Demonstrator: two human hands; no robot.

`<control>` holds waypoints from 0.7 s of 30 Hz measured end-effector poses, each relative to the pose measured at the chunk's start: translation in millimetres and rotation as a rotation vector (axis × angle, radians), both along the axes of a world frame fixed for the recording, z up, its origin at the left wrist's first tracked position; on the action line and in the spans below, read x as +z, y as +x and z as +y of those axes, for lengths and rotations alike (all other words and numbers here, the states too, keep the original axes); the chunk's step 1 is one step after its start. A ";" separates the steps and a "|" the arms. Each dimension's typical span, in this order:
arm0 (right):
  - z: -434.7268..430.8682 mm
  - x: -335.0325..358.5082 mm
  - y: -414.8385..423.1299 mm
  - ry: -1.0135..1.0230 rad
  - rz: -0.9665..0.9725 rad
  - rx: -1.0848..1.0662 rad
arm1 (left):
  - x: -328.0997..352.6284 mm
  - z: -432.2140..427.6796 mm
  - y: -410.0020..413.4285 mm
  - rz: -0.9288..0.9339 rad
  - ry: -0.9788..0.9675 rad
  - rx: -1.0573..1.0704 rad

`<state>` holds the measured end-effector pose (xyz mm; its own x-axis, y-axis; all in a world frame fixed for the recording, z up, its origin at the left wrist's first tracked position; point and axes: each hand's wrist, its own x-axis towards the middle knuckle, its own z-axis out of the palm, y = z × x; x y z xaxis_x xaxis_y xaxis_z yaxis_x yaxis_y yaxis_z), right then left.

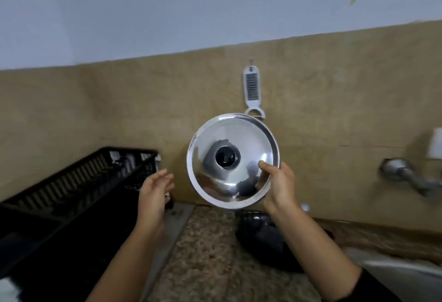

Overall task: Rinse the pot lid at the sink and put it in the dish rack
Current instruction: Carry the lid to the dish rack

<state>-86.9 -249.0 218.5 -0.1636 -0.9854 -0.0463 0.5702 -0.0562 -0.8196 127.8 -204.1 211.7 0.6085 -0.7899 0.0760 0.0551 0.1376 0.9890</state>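
A shiny steel pot lid [241, 134] with a black knob at its centre is held upright in the air in front of the tan backsplash, its top face toward me. My right hand [279, 184] grips its lower right rim, thumb on the face. My left hand [155, 189] is empty with fingers spread, just left of the lid and not touching it. The black plastic dish rack [79, 182] stands at the left on the counter. The steel sink [401, 275] shows at the lower right, with the wall tap [406, 174] above it.
A white peeler [251, 88] hangs on the wall right behind the lid's top edge. A dark object [263, 237] lies on the speckled granite counter [210, 258] between rack and sink. A white item [435, 143] is fixed to the wall at far right.
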 end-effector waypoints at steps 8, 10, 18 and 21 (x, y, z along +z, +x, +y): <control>-47.7 32.2 154.8 -0.116 0.092 0.034 | 38.4 0.4 166.1 -0.251 -0.007 0.087; -60.4 38.2 188.2 -0.139 0.130 0.052 | 36.1 -4.9 198.6 -0.252 0.026 0.131; -116.3 45.2 311.6 -0.252 0.251 0.098 | 23.1 -34.7 285.2 -0.252 0.166 0.178; -138.4 45.7 353.0 -0.292 0.308 0.115 | 21.2 -45.5 303.1 -0.260 0.198 0.170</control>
